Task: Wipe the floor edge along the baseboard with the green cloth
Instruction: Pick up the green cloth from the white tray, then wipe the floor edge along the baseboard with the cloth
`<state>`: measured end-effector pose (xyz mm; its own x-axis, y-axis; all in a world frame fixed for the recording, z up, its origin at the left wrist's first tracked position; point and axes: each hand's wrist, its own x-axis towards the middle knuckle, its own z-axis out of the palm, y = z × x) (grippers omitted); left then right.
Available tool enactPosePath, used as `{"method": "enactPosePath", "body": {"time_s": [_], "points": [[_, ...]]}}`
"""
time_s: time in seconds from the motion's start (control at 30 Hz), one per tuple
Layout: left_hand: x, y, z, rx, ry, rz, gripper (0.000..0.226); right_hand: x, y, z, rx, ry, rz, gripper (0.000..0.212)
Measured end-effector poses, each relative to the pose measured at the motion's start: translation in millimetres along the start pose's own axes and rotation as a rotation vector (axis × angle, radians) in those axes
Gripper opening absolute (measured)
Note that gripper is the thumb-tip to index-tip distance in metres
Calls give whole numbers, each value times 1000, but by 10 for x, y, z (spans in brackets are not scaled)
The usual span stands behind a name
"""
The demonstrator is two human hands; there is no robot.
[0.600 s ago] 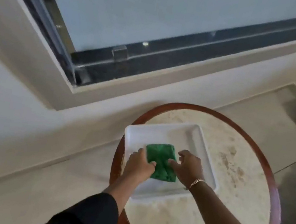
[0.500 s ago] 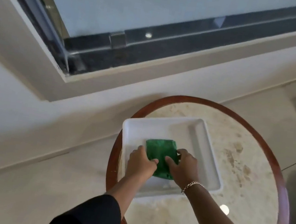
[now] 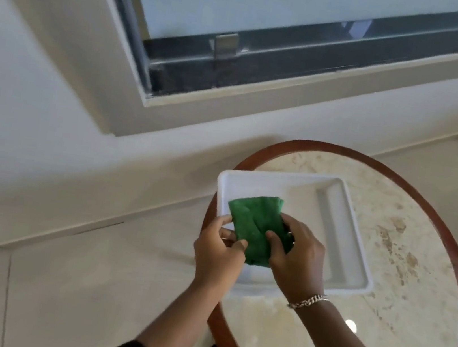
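A folded green cloth point(image 3: 255, 220) is held over the left part of a white tray point(image 3: 340, 234). My left hand point(image 3: 220, 253) pinches its near left edge. My right hand point(image 3: 297, 256), with a chain bracelet on the wrist, grips its right side with the thumb on top. The cloth's far end is tilted up off the tray floor. The pale baseboard point(image 3: 78, 177) meets the tiled floor point(image 3: 94, 272) in a line that runs from lower left to upper right behind the table.
The tray rests on a round marble-topped table point(image 3: 405, 259) with a reddish-brown rim. A dark-framed window point(image 3: 269, 51) sits in the wall above. Open floor tiles lie to the left of the table.
Both hands have taken hold of the cloth and raised it off the tray floor, shifting it left. The camera view has moved closer and to the left.
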<state>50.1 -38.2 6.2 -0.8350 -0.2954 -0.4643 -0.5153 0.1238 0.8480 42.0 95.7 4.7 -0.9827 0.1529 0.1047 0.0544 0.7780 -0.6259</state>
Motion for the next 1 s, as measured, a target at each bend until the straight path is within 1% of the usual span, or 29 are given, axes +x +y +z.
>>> {"method": "enactPosePath", "body": {"time_s": [0.13,0.23,0.33,0.43,0.5,0.6,0.73,0.9,0.97,1.0], "points": [[-95,-83,-711,-134,22,67,43,-311,-637,177,19,108,-81,35],[-75,-384,-1360,-184,31,64,44,-665,-1086,567,55,88,-72,36],[26,-967,-2048,-165,52,52,44,-1101,-1414,1258,108,20,-52,35],[349,-1734,-2714,-100,124,21,46,-1455,-1569,2276,181,-75,-36,31],[595,-2289,-3046,-61,167,-5,47,-1648,-1572,2981,224,-154,-13,28],[991,-3137,-3415,-33,171,-43,49,-1929,-1444,4020,315,-213,84,27],[1608,-4130,-3590,-60,174,-60,51,-2109,-1088,5176,355,-247,99,27],[2294,-5117,-3437,-73,197,-71,48,-2151,-524,6201,314,-254,61,25],[2549,-5440,-3370,-43,185,-50,49,-2119,-320,6525,301,-260,44,26],[2657,-5570,-3358,10,183,-10,48,-2096,-247,6631,302,-255,44,27]]}}
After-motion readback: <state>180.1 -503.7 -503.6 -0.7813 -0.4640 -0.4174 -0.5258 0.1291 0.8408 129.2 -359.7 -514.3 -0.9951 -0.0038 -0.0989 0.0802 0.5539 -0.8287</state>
